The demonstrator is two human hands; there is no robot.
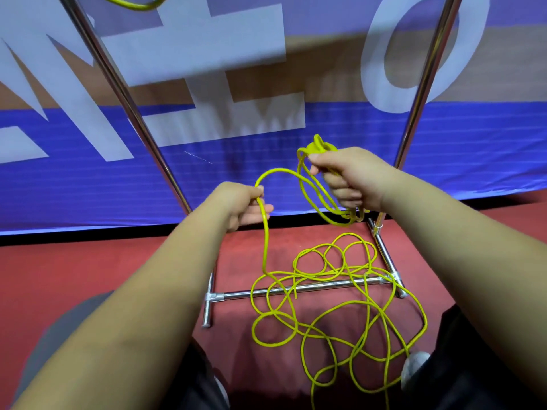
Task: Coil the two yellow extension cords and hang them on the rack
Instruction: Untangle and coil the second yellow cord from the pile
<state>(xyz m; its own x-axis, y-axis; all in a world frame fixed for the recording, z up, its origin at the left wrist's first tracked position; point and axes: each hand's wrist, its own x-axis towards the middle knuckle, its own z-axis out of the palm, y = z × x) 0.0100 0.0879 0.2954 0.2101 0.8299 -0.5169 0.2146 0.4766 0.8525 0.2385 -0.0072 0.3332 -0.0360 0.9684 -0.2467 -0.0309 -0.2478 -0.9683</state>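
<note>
Thin yellow extension cord [264, 247]: tangle over chrome rack base bar [236, 295]. Right hand [352, 176] gripping coil [318, 145] above bar; left hand [239, 205] pinching feed strand dropping toward bar.

Both forearms are being stretched forward, the yellow cord [265, 247] being pinched by the lower left hand [242, 207] and its gathered loops being gripped in the higher, curled right hand [349, 179].
</note>
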